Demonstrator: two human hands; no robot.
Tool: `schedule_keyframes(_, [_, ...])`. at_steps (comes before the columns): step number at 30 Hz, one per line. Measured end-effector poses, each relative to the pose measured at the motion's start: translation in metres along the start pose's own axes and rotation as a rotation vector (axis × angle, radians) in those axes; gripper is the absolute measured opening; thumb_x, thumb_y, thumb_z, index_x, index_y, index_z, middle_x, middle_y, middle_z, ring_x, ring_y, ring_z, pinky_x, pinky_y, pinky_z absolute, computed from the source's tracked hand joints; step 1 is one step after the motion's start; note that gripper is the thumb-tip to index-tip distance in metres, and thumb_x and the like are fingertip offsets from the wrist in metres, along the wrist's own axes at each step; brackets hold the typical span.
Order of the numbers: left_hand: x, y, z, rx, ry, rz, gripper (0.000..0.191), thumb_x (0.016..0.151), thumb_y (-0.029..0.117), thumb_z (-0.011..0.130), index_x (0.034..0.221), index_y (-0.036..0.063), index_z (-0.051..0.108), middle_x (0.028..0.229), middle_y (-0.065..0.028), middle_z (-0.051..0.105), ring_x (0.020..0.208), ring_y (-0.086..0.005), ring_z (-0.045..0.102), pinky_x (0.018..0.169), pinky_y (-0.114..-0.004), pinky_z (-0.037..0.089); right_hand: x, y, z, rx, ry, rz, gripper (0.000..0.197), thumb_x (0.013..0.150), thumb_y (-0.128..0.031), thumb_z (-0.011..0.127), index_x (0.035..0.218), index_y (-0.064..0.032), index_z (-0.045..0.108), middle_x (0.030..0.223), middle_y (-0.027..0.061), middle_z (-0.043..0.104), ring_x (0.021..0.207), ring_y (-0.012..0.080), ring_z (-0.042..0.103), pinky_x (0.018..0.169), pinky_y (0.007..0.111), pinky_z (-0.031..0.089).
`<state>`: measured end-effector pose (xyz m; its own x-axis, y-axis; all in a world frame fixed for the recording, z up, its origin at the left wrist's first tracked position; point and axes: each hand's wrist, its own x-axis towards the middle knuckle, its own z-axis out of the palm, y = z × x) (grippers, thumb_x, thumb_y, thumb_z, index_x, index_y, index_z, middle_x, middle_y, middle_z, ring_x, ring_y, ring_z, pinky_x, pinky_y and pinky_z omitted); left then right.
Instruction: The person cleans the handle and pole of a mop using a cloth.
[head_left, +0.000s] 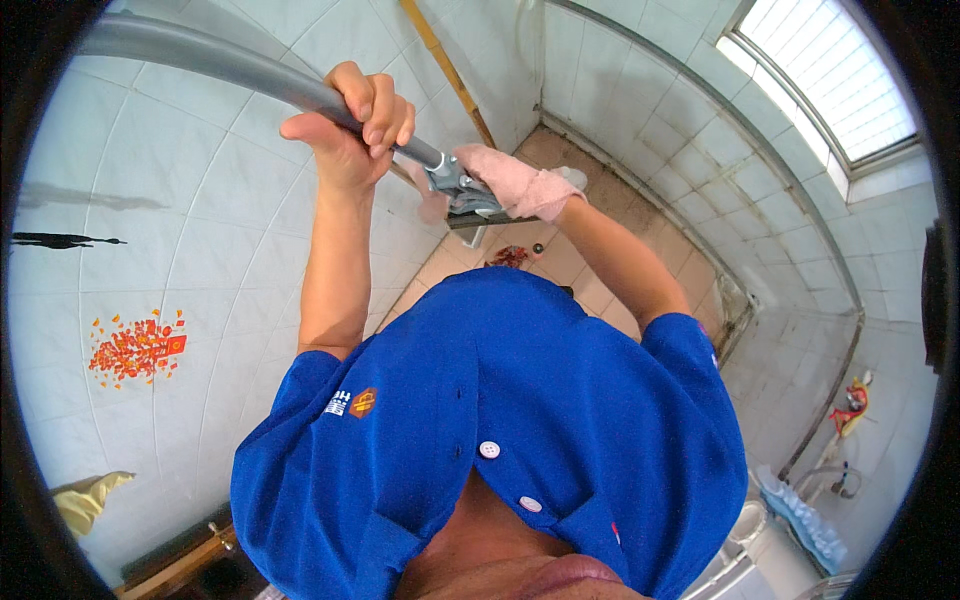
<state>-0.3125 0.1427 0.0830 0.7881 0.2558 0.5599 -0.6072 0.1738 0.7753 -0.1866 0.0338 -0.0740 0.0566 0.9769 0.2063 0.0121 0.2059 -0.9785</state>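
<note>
My left hand (367, 124) is wrapped around a grey metal pole (225, 64), its thumb sticking out to the side. The pole runs from the upper left down to a grey swivel joint (450, 176) of what looks like a mop head (480, 214). A pink cloth or glove (510, 176) covers my right hand (529, 186), which is at this joint; how its fingers lie under the pink fabric is hidden. The underside of the head is not in view.
A bamboo pole (450, 71) leans at the tiled wall corner. Reddish scraps (510, 256) and a round drain (538, 248) show on the tan tiled floor (600, 277). A grey pipe (720, 94) runs along the right wall, below a window (832, 75). Blue plastic (802, 521) hangs at lower right.
</note>
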Motion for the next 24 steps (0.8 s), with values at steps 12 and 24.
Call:
schedule_keyframes(12, [-0.023,-0.048,0.002,-0.046,0.202,-0.083,0.067,0.073,0.078,0.050,0.066,0.0113,0.041,0.057,0.0011,0.038,0.047,-0.0116,0.038,0.055,-0.030,0.042,0.016,-0.034,0.020,-0.290,0.255,-0.230,0.044,0.094,-0.030,0.044,0.130,-0.0043,0.044,0.105,0.0045,0.051,0.099,0.0135,0.047,0.092,0.027,0.038])
schedule_keyframes(24, [0.021,0.011,0.032,0.276,0.380,0.115,0.028,0.099,0.033,0.049,0.102,0.0050,0.052,0.081,-0.0042,0.054,0.077,-0.0159,0.054,0.083,-0.036,0.046,0.009,0.002,0.041,-0.660,0.569,-0.008,0.052,0.098,-0.042,0.031,0.126,-0.0006,0.045,0.103,0.0201,0.059,0.098,0.0352,0.058,0.088,0.042,0.044])
